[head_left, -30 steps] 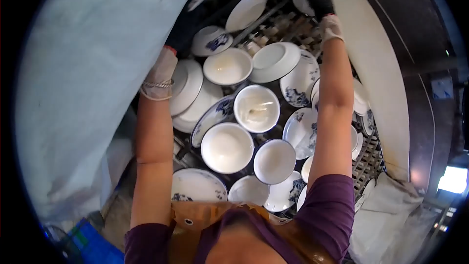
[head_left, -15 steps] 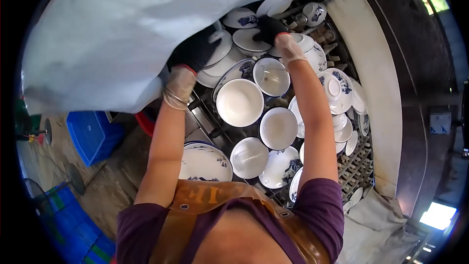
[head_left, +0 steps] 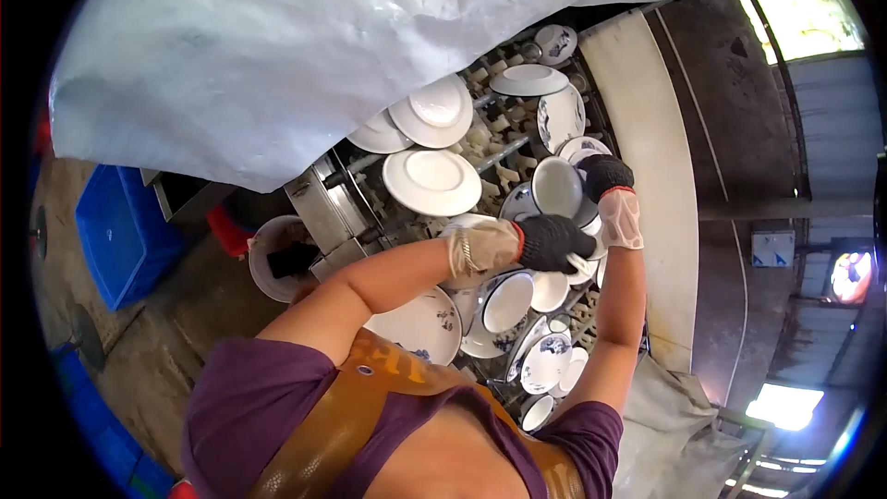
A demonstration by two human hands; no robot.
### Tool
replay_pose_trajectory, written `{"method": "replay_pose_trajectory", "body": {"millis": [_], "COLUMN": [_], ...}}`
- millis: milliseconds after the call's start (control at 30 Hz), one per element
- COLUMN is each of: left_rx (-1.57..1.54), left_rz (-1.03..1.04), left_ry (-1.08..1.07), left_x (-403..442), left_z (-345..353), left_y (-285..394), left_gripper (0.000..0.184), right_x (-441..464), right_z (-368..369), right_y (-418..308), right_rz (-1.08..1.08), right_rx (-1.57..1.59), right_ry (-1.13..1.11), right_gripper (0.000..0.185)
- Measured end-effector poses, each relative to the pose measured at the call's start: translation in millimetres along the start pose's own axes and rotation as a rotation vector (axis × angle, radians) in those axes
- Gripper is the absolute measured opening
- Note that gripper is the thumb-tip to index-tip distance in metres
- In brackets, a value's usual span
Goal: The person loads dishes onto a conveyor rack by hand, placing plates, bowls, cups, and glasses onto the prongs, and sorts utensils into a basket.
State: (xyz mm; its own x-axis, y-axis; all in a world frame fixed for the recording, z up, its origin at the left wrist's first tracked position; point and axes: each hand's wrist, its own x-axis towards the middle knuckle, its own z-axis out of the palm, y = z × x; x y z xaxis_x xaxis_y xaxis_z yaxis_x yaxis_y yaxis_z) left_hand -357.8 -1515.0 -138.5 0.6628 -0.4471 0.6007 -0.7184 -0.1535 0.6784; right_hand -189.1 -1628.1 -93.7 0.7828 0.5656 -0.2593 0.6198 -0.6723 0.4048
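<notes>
Black gloves cover both hands, with clear plastic cuffs at the wrists. My left hand [head_left: 557,243] is closed at the middle of the rack, its fingertips on a small white piece of crockery [head_left: 582,270] whose kind I cannot make out. Farther right, my right hand [head_left: 608,176] grips the side of a white bowl [head_left: 557,187] with a dark rim, tilted with its inside facing left. Below my left hand are a blue-rimmed bowl [head_left: 508,303] and a smaller white bowl [head_left: 550,291]. A large plate [head_left: 420,323] lies close to my apron.
Upturned white plates [head_left: 431,182] lie on the pegged conveyor rack [head_left: 504,143]. A silvery sheet [head_left: 277,55] hangs over its far left. A pale side rail [head_left: 647,129] borders the right. On the floor at left stand a blue crate [head_left: 129,236] and a white bucket [head_left: 268,263].
Both hands have come back from the far end of the rack toward me and to the right. Upturned plates now show at the far left, and the bowls in the middle have shifted.
</notes>
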Motion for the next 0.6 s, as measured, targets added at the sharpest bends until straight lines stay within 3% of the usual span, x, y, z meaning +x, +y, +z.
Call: {"method": "replay_pose_trajectory", "body": {"millis": [67,100,133,167,200,233,267,300,333,400,433,467,533,600], "left_rx": [-0.007,-0.017,-0.03,0.056,0.149,0.3,0.429,0.35,0.033,0.788,0.901,1.069,0.842,0.974], "left_rz": [-0.032,0.017,0.056,0.099,0.14,-0.101,-0.344,-0.772,-0.749,-1.083,-1.187,-1.183,-1.264,-1.3], "left_ry": [-0.027,0.082,0.186,0.418,0.642,0.722,0.733,0.566,0.708,0.449,0.533,0.588,0.57,0.635], "left_x": [9.3,8.3,-1.2,-11.2,-23.2,-49.8,-69.0,-86.8,-103.2,-162.4,-174.5,-159.9,-251.4,-246.7], "left_z": [-12.6,-26.0,-36.9,-48.3,-66.7,-93.2,-124.2,-166.0,-181.7,-206.4,-199.1,-186.3,-189.2,-162.4], "left_y": [45.5,60.6,67.1,58.7,48.4,46.8,27.0,28.6,19.7,-38.5,-49.9,-34.4,-161.1,-131.3], "left_gripper": [0.021,0.021,0.023,0.025,0.028,0.033,0.03,0.036,0.037,0.042,0.046,0.048,0.045,0.044], "right_x": [-10.5,-6.1,-1.4,22.6,38.6,68.7,121.1,115.7,122.6,139.4,143.5,142.6,115.4,75.3], "right_z": [-29.3,-43.7,-50.8,-46.1,-62.4,-54.6,-14.8,-44.1,-41.7,-33.7,-43.3,-48.4,-65.2,-96.8], "right_y": [-8.5,-22.2,-34.8,-50.2,-80.7,-105.9,-126.7,-151.2,-170.5,-186.2,-178.7,-167.9,-146.8,-128.5], "right_rz": [-0.006,-0.02,-0.173,-0.259,-0.306,-0.328,-0.4,-0.3,-0.569,-0.491,-0.593,-0.689,-0.551,-0.591], "right_rx": [-0.082,-0.052,0.239,0.359,0.533,0.735,1.361,0.791,0.957,0.893,0.845,0.791,0.782,0.947], "right_ry": [0.047,0.098,0.394,0.513,0.475,0.449,0.233,0.205,0.229,0.159,0.17,0.171,0.201,0.373], "right_gripper": [0.022,0.023,0.024,0.025,0.03,0.041,0.055,0.065,0.071,0.073,0.072,0.072,0.066,0.063]}}
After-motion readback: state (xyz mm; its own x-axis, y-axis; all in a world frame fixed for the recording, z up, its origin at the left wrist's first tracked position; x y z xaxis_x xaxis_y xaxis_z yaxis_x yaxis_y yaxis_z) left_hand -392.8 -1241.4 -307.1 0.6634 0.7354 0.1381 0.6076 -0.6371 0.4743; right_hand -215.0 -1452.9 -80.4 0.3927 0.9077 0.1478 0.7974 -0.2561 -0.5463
